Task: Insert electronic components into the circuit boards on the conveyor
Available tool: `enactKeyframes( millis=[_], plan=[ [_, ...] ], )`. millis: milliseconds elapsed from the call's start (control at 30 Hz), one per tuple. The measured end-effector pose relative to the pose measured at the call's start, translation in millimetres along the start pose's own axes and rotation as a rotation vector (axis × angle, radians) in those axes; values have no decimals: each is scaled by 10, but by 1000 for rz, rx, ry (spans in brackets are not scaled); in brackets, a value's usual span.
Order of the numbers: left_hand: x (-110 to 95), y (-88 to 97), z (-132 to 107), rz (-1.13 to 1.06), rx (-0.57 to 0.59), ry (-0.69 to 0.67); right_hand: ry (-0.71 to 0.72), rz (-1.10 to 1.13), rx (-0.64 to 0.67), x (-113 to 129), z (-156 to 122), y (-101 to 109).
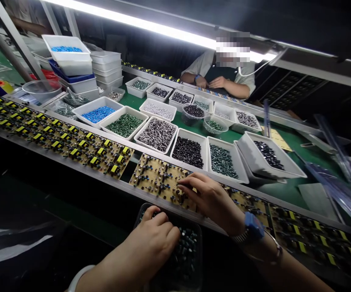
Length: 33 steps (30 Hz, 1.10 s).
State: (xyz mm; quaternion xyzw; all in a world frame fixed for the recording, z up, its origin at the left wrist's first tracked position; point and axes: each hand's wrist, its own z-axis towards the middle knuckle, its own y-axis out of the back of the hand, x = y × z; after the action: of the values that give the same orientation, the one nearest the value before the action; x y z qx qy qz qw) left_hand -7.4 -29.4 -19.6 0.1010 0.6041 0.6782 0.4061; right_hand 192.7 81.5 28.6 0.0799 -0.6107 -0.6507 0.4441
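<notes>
Circuit board point(146, 177) beyond left hand point(160, 235), within board row point(56, 140) running upper left to lower right. Right hand point(207, 194) nearer, over board, fingertips narrowly spaced; any held part indiscernible. Left hand curled into dark tub point(200, 243) of components point(187, 243); grip hidden.

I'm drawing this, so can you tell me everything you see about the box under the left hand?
The box looks like dark plastic, open on top, with rounded corners and a thin rim. It sits on the near side of the circuit boards, holding many small, shiny, dark parts. The left hand reaches into it, hiding some. Its near end is dim.
</notes>
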Motion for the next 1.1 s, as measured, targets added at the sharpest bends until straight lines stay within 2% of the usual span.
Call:
enactKeyframes(
  millis=[100, 300, 567, 733, 867, 933, 1033, 1100],
  plan=[
    [11, 13, -22, -89, -28, 49, 24, -46, 62, -53, 78, -15],
    [41, 25, -49, -216, -202, 106, 25, -100, 106, -53, 139, 6],
    [76, 96, -86, -277, -276, 147, 13, -160, 153, -13, 190, 29],
    [99, 163, -93, -300, -420, 234, -12, -275, 111, 20, 175, -59],
    [181, 209, -117, -310, -520, 297, 21, -319, 91, 34, 153, -90],
    [241, 238, -143, -337, -537, 332, 26, -293, 59, 52, 127, -59],
    [335, 275, -194, -417, -546, 450, 13, -204, -57, 143, 17, -20],
    [394, 288, -223, -458, -562, 528, 54, -140, -43, 253, -120, -59]
  ],
)
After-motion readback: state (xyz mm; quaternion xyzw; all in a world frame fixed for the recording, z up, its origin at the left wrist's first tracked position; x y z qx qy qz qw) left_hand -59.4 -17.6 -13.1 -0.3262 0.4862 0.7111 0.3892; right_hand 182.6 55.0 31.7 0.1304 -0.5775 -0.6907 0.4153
